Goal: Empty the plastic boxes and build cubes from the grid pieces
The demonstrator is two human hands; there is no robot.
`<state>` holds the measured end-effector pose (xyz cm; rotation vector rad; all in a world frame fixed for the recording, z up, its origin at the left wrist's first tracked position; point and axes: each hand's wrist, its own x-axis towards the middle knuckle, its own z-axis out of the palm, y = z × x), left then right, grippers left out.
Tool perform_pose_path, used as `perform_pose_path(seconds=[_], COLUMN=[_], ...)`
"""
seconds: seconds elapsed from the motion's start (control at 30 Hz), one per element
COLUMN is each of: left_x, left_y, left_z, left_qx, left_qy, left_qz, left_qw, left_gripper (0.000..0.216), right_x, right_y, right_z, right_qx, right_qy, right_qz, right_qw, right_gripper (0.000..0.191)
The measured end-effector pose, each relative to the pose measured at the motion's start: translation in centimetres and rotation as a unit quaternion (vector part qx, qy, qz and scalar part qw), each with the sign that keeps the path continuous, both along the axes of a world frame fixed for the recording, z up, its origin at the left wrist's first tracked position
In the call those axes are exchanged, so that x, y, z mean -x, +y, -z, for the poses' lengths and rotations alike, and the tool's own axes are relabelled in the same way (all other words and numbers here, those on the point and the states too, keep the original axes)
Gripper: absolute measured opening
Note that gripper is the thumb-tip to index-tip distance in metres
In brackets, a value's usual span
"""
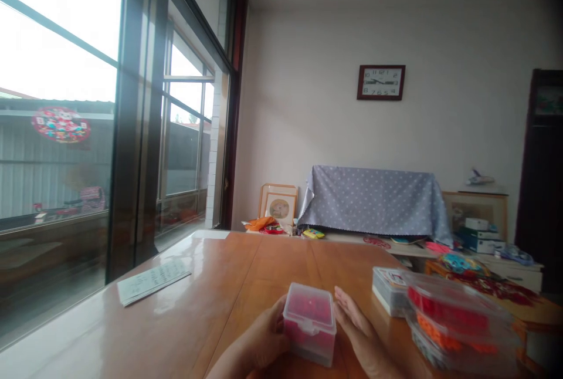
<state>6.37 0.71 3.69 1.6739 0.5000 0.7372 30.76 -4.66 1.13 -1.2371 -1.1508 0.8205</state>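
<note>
A small lidded plastic box (309, 323), translucent with pink-red contents, sits on the wooden table close in front of me. Its front latch tab faces my side, and the lid lies closed. My left hand (268, 335) grips the box's left side, the fingers curled and partly hidden behind it. On the other side, my right hand (357, 329) is open, its fingers stretched out and pointing away from me beside the right wall. Whether the right fingers touch the box I cannot tell.
Stacked clear containers (457, 320) with red and orange contents stand at the right, beside a grey-white box (389, 291). A folded written sheet (153, 281) lies on the table (197, 308) at left. Behind is a low cabinet with a cloth-covered object (373, 200).
</note>
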Motion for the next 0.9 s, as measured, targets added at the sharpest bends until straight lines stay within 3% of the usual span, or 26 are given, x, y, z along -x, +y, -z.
perform_pose_path(seconds=[0.17, 0.27, 0.4, 0.53, 0.67, 0.9], left_x=[-0.8, -1.3, -1.8, -2.2, -2.9, -4.3], left_y=[0.7, 1.3, 1.8, 1.6, 0.3, -1.4], left_z=[0.9, 1.9, 3.1, 3.1, 2.1, 1.7], left_qx=[-0.08, -0.094, -0.087, -0.045, 0.075, 0.27], left_qy=[0.045, 0.064, 0.039, 0.001, -0.033, -0.118], left_qz=[-0.117, -0.194, -0.292, -0.38, -0.376, -0.285], left_qw=[0.989, 0.974, 0.952, 0.924, 0.923, 0.912], left_gripper=[0.039, 0.026, 0.021, 0.021, 0.017, 0.019], right_x=[0.1, 0.3, 0.1, 0.1, 0.4, 0.9], right_y=[-0.4, -0.6, -0.4, -0.3, -0.3, 0.0], right_z=[0.8, 1.1, 2.1, 2.8, 2.9, 3.0], right_qx=[-0.012, -0.017, -0.031, -0.034, -0.046, -0.055], right_qy=[0.038, 0.048, -0.086, -0.193, -0.228, -0.268], right_qz=[-0.149, -0.184, -0.099, -0.022, 0.018, 0.057], right_qw=[0.988, 0.982, 0.991, 0.98, 0.972, 0.96], right_gripper=[0.123, 0.131, 0.12, 0.113, 0.112, 0.108])
